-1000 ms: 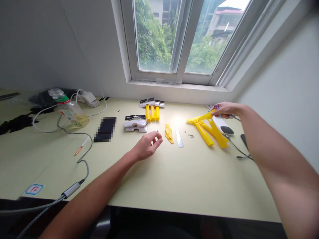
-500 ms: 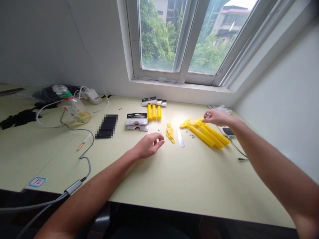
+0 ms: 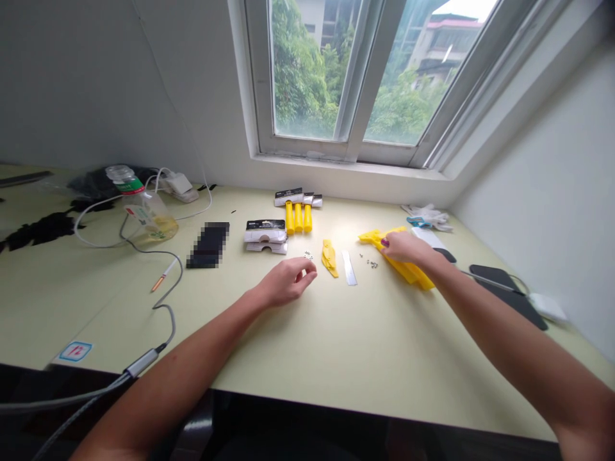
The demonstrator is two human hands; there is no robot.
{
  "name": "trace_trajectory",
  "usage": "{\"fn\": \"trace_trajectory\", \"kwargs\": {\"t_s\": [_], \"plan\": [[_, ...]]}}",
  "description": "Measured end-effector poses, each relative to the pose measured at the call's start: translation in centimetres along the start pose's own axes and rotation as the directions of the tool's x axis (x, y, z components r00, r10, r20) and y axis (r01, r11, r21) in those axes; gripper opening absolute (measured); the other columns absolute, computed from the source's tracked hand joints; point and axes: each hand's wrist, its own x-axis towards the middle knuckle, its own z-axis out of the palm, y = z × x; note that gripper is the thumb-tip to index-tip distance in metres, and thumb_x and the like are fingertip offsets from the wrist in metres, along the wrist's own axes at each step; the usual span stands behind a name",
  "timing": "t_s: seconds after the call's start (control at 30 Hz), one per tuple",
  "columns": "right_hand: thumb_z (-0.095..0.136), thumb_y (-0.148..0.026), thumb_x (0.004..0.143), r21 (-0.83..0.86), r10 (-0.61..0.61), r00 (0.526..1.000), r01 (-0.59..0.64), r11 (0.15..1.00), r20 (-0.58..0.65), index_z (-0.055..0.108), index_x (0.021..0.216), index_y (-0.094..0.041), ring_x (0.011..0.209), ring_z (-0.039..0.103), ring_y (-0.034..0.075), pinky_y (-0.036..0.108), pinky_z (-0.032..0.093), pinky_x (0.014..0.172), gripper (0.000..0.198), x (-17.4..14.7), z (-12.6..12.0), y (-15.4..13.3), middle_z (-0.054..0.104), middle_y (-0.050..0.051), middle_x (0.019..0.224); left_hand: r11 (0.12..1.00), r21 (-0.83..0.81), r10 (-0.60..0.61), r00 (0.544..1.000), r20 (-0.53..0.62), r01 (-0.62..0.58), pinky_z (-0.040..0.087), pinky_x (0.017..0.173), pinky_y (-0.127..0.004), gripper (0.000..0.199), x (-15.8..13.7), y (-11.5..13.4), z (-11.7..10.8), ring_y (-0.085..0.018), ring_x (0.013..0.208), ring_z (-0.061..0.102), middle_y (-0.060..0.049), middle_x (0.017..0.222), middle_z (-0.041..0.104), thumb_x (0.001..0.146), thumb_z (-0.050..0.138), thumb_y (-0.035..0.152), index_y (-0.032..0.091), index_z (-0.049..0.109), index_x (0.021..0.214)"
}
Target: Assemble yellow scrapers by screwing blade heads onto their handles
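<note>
My left hand (image 3: 288, 282) rests on the table with its fingers loosely curled, thumb and forefinger apart, nothing seen between them. Small metal nuts (image 3: 308, 254) lie just beyond it. To its right are a stack of flat yellow plastic pieces (image 3: 329, 258) and a thin metal blade (image 3: 349, 267). My right hand (image 3: 402, 247) is closed over the yellow scraper handles (image 3: 412, 275), its fingertips at their wide heads. A purple spot shows at a fingertip; the hand hides part of the handles. Small screws (image 3: 372, 263) lie left of them.
Yellow tubular handles with black-and-white cards (image 3: 298, 218) stand by the wall, near flat white packages (image 3: 266, 235). At left are a dark blurred-out phone-like slab (image 3: 209, 245), a bottle (image 3: 151, 214) and a cable (image 3: 180, 275). White gloves (image 3: 430, 216) and a black slab (image 3: 509, 294) lie at right.
My right hand has come down and slightly left onto the yellow scraper handles, which have shifted a little. The gloves and black slab now show more. My left hand stays put.
</note>
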Motion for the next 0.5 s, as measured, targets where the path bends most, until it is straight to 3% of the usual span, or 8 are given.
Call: {"fn": "trace_trajectory", "kwargs": {"t_s": [0.27,0.37,0.5], "plan": [[0.049,-0.035,0.086,-0.005,0.066,0.997,-0.067,0.998,-0.029,0.067,0.091,-0.014,0.074,0.064,0.024,0.029,0.034,0.056,0.029,-0.8,-0.6,0.6,0.069,0.017,0.091,0.994,0.111,-0.007,1.0,-0.024,0.01,0.043,0.062,-0.027,0.019,0.1,0.0,-0.5,-0.013,0.066,0.055,-0.002,0.085,0.067,0.093,0.048,0.03,0.02,0.063,0.088],[0.044,-0.046,0.088,-0.008,0.017,0.994,-0.018,1.0,-0.11,0.064,0.093,-0.017,0.082,0.063,0.026,0.029,0.033,0.056,0.036,-2.7,-1.6,-0.4,0.069,0.016,0.096,0.986,0.164,-0.037,0.999,-0.033,0.042,0.042,0.061,-0.027,0.019,0.2,-0.2,-0.7,-0.014,0.067,0.057,-0.002,0.085,0.068,0.092,0.048,0.031,0.021,0.064,0.089],[0.032,-0.067,0.089,0.008,-0.129,0.971,0.133,0.991,-0.203,0.06,0.09,-0.021,0.073,0.063,0.025,0.029,0.03,0.053,0.054,-7.6,-1.9,-4.1,0.07,0.011,0.084,0.969,0.222,-0.095,0.994,-0.06,0.106,0.041,0.061,-0.028,0.022,0.1,-0.6,-1.0,-0.016,0.069,0.06,-0.003,0.086,0.07,0.092,0.048,0.035,0.022,0.065,0.09]]}}
